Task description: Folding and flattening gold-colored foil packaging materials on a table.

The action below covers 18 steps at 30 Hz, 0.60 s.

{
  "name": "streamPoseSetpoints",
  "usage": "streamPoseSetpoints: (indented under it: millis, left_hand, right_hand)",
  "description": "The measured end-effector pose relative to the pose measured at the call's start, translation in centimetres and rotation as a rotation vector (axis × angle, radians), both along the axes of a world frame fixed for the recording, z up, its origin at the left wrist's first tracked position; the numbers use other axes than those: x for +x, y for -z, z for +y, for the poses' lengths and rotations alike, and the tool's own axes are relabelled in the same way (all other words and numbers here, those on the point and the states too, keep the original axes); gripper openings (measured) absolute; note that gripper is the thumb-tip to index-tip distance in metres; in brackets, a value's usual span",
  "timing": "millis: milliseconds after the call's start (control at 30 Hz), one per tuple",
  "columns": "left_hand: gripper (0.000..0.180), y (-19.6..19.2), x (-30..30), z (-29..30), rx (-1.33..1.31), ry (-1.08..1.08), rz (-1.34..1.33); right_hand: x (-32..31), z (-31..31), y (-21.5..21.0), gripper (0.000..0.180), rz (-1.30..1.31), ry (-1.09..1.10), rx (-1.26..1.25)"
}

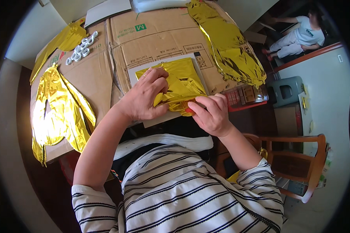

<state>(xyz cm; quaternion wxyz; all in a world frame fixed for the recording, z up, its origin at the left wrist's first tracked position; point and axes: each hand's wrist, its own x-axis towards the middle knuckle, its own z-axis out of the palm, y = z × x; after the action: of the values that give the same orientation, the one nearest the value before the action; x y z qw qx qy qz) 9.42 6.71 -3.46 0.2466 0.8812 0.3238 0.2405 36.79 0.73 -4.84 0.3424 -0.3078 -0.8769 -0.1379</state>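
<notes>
The folded gold foil sheet (179,83) lies between both hands, left hand (146,97) pressing it flat, right hand (210,112) pinching its near edge.

Bright daylight, foil glare left, fisheye-warped edges.

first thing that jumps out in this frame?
The shiny gold foil: both hands, left hand and right hand, fold a gold foil balloon on a white card at centre. More flat gold foil balloons lie on the flattened cardboard boxes, one at left, one upper right.
</notes>
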Motion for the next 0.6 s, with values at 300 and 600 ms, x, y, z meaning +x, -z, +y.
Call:
streamPoseSetpoints:
  millis: [300,600]
  left_hand:
    - [0.037,0.1,0.0,0.1,0.011,0.001,-0.004]
    - [0.037,0.3,0.0,0.2,0.025,0.007,-0.042]
  right_hand:
    - [-1.3,-0.5,0.9,0.033,0.229,0.151,-0.095]
    - [-2.3,-1.6,1.2,0.027,0.132,0.084,-0.073]
